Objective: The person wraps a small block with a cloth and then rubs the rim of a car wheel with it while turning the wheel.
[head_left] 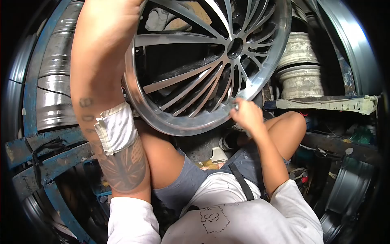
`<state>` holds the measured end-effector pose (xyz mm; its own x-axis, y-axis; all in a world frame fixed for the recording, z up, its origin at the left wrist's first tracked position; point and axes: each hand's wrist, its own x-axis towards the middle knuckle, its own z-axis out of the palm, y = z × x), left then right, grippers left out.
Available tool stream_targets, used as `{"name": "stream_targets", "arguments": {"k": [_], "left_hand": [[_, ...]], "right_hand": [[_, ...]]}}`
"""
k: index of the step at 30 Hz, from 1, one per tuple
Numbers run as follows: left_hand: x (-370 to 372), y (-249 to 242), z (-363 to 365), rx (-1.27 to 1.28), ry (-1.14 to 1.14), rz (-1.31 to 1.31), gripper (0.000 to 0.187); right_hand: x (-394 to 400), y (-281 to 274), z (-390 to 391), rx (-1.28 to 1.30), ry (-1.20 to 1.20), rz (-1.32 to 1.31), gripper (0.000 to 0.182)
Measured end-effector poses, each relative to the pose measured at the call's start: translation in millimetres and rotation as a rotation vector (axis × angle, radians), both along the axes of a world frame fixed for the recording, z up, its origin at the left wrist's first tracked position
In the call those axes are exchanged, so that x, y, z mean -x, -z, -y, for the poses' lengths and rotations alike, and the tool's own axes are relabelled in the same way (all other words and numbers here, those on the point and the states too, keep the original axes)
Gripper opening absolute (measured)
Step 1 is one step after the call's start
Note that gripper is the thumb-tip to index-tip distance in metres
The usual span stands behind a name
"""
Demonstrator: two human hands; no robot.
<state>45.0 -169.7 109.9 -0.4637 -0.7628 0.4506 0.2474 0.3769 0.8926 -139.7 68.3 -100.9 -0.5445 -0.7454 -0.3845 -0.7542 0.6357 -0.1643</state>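
Note:
A large multi-spoke alloy wheel rim [178, 129] is tilted in front of my legs, its spokes running to a round hub opening at the upper right. My right hand [248, 115] is closed at the rim's lower right edge. A small dark-and-silver end of something shows at its fingers, but most of it is hidden in the grip. My left forearm [99, 73] reaches up along the rim's left side and passes out of the top of the view, so the left hand is out of sight.
Stacked shiny wheel barrels [59, 61] stand in a blue metal frame [30, 81] on the left. Worn whitish rims [301, 81] are stacked on the right behind a taped ledge [333, 104]. Another wheel [350, 185] lies low on the right.

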Motion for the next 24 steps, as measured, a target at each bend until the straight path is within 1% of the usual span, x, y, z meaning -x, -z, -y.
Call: {"name": "stream_targets", "arguments": {"k": [1,2,5,7,8,9,11,12,15,16,17,18,19,20,22,23,24], "left_hand": [[-0.6,-0.2,-0.4,-0.023,0.009,-0.018,0.042],[-0.7,-0.6,-0.4,-0.029,0.018,-0.029,0.042],[-5.4,-5.3,6.9,-0.06,0.144,-0.082,0.044],[-9.5,-6.4,4.2,-0.067,0.142,-0.058,0.045],[-11.2,-6.2,2.0,-0.071,0.138,-0.049,0.045],[-11.2,-6.9,0.8,-0.064,0.13,-0.046,0.046],[-6.3,-7.3,-5.3,-0.05,0.121,-0.089,0.045],[-4.0,-7.4,-8.6,-0.042,0.117,-0.11,0.045],[8.3,-5.6,-23.1,-0.007,0.005,-0.098,0.046],[14.0,-9.7,-32.8,0.028,-0.076,-0.067,0.046],[11.4,-5.9,-24.0,-0.002,-0.02,-0.115,0.047],[6.8,-1.6,-13.4,-0.028,0.038,-0.159,0.048],[6.1,1.3,-6.6,-0.024,0.062,-0.192,0.048],[4.8,2.5,-4.6,-0.006,0.071,-0.206,0.049],[8.0,5.5,-1.3,0.132,-0.078,-0.154,0.044],[8.9,6.7,0.1,0.24,-0.204,-0.091,0.041],[9.9,4.3,-2.8,0.374,-0.337,-0.016,0.035]], "right_hand": [[12.4,1.9,3.7,0.037,0.026,0.015,0.036],[8.8,-2.5,9.7,-0.026,0.013,0.005,0.038],[-20.6,-13.2,12.0,-0.135,-0.04,-0.054,0.037],[-0.2,-8.6,12.1,-0.048,0.058,0.026,0.037],[7.7,-9.0,15.1,-0.056,0.08,0.042,0.038],[10.8,-9.5,18.6,-0.059,0.106,0.058,0.039],[-5.3,-7.8,16.6,-0.081,0.07,-0.004,0.039],[-3.6,-7.0,16.6,-0.05,0.083,-0.004,0.039],[14.0,-2.8,19.7,-0.006,0.098,-0.015,0.038],[8.7,-2.2,18.3,-0.049,0.096,-0.044,0.036],[0.7,-5.0,15.6,-0.018,0.093,-0.047,0.039],[-3.7,-10.3,12.5,-0.042,0.097,-0.033,0.041],[-6.7,-14.7,11.8,-0.065,0.097,-0.019,0.042],[-2.3,-17.1,8.0,-0.028,0.121,0.036,0.042],[25.0,-0.5,-11.5,0.167,0.099,0.172,0.041],[40.4,3.6,-20.7,0.268,0.086,0.239,0.04],[50.4,0.0,-30.7,0.384,0.122,0.318,0.037]]}}
